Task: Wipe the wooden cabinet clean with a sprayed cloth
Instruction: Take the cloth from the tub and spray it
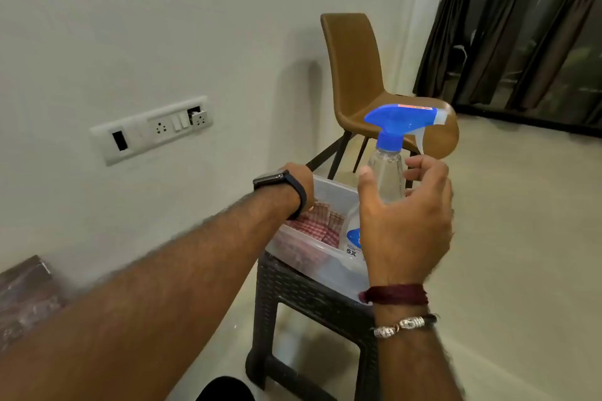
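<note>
A clear spray bottle point(389, 172) with a blue trigger head stands upright in a translucent plastic box point(335, 195). My right hand point(404, 221) wraps around the bottle's neck, thumb on the left and fingers on the right. A red-and-white checked cloth point(317, 226) lies crumpled in the same box. My left hand point(298, 181), with a black watch on the wrist, reaches down into the box over the cloth; its fingers are hidden, so its grip is unclear. A dark brown wood-patterned corner point(26, 296) shows at the lower left.
The box rests on a dark woven-pattern stool point(312, 299). Behind it stands a brown chair point(358, 81) against the white wall, which carries a switch panel point(153, 128). Dark curtains point(521, 26) hang at the right. Pale floor spreads out to the right.
</note>
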